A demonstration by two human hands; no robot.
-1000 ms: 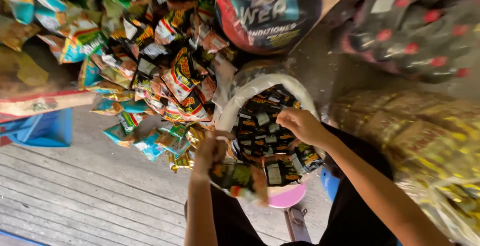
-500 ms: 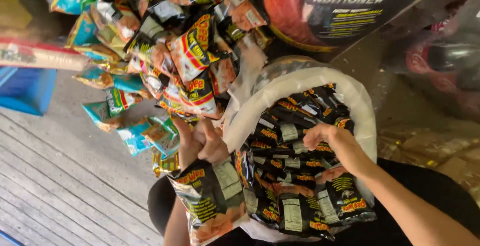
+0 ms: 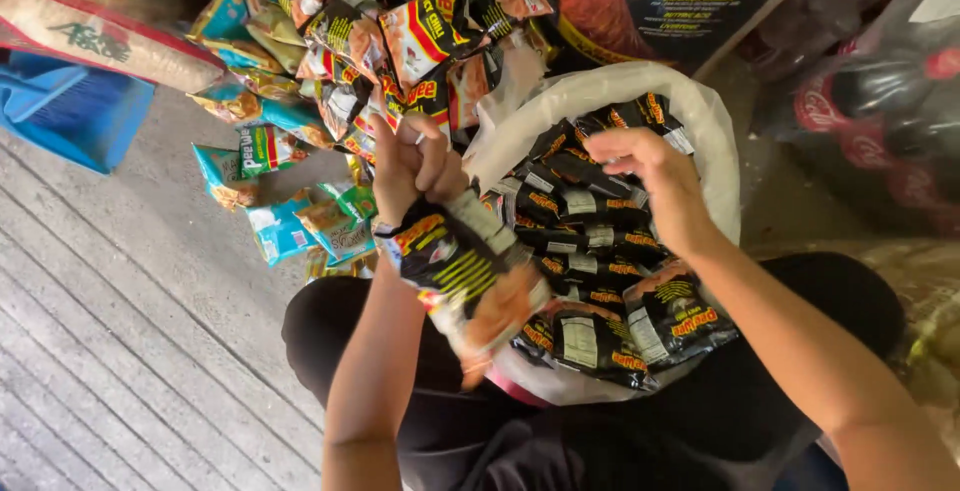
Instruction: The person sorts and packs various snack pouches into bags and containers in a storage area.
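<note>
Snack packets (image 3: pixel 455 261), black with yellow and red print, hang as a joined strip from your left hand (image 3: pixel 415 166), whose fingers are curled tight around the strip's top end. The strip drops down over your lap, its lower packets blurred, just beside the near left rim of the white plastic bag (image 3: pixel 700 121). Your right hand (image 3: pixel 650 166) hovers over the mouth of that bag with its fingers loosely bent and apart, gripping nothing that you can see, its fingertips just above the black packets in the bag (image 3: pixel 580 241). These fill the bag to its rim, and some spill over its near edge onto your dark trousers (image 3: pixel 600 441). Beyond your left hand, a heap of mixed snack packets (image 3: pixel 380 41) in red, orange and teal lies on the grey plank floor (image 3: pixel 120 331). A blue dustpan (image 3: pixel 70 111) rests by the floor's far left edge.
</note>
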